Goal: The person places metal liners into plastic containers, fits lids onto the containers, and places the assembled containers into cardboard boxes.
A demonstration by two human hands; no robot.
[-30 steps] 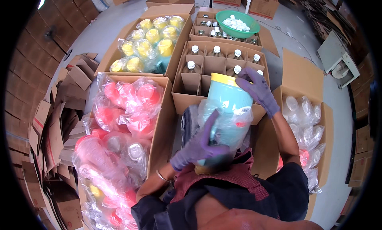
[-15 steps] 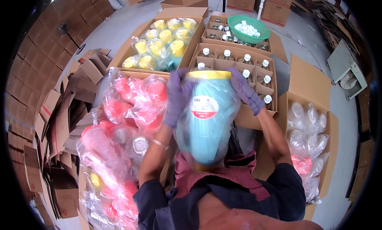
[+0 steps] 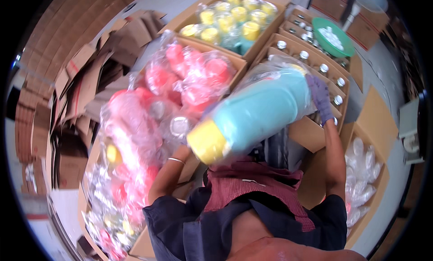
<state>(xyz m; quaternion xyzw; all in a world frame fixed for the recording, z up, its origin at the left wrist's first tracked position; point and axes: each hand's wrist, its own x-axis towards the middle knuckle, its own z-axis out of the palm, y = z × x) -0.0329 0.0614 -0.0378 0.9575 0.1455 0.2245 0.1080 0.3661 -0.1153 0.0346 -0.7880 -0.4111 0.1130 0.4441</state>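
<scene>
A large teal thermos flask (image 3: 266,105) in a clear plastic bag is held up slantwise in front of my chest. Its yellow cap (image 3: 206,141) points to the lower left, its other end to the upper right. Gloved in purple, my right hand (image 3: 320,98) is closed on the upper right end. My left hand (image 3: 210,109) supports the flask from behind near the cap; its fingers are mostly hidden by the flask. Beyond the flask, a carton of glass bottles (image 3: 324,69) with white caps is partly covered by it.
Bagged pink flasks (image 3: 131,121) heap in cartons at left. Farther back stands a carton of yellow-capped flasks (image 3: 227,22). A green basin (image 3: 333,37) of white caps rests on another bottle carton. Clear bagged items (image 3: 361,170) fill a carton at right. Flattened cardboard (image 3: 85,76) piles at far left.
The flask has turned from upright to slantwise, its yellow cap swinging to the lower left. My left hand has gone lower, behind it. The whole view has tilted and shifted.
</scene>
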